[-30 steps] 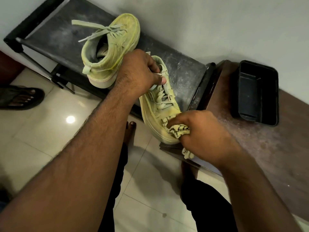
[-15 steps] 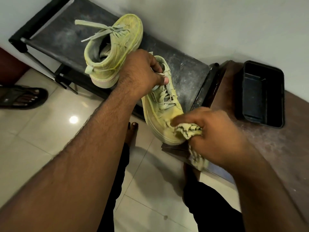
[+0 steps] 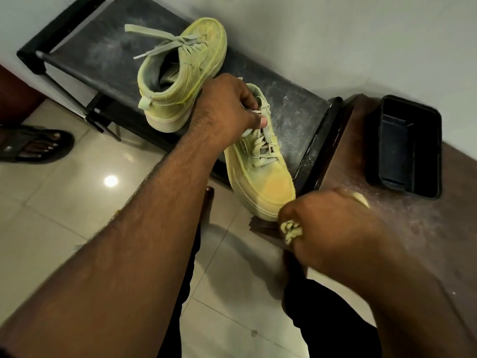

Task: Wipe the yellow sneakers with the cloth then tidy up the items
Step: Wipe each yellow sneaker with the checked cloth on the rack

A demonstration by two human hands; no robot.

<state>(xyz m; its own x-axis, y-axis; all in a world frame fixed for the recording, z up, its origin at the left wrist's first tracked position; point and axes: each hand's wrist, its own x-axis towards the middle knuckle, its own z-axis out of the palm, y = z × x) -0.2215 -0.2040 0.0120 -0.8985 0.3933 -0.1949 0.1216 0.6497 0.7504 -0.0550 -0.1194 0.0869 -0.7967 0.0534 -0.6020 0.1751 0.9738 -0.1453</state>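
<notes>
My left hand (image 3: 227,109) grips a yellow sneaker (image 3: 260,171) by its collar and tongue, toe pointing toward me. The sneaker's sole side rests against the dusty black rack (image 3: 291,112). My right hand (image 3: 327,226) holds a bunched yellowish cloth (image 3: 291,229) just off the sneaker's toe, blurred with motion. The second yellow sneaker (image 3: 180,76) stands on the rack behind my left hand, laces loose.
A black rectangular tub (image 3: 410,146) sits on the dusty brown bench (image 3: 402,228) at the right. Someone's sandalled foot (image 3: 33,144) is on the tiled floor (image 3: 64,215) at the left. The wall runs close behind the rack.
My right hand with the cloth has swept down off the sneaker's toe toward me. The left hand keeps its grip on the sneaker.
</notes>
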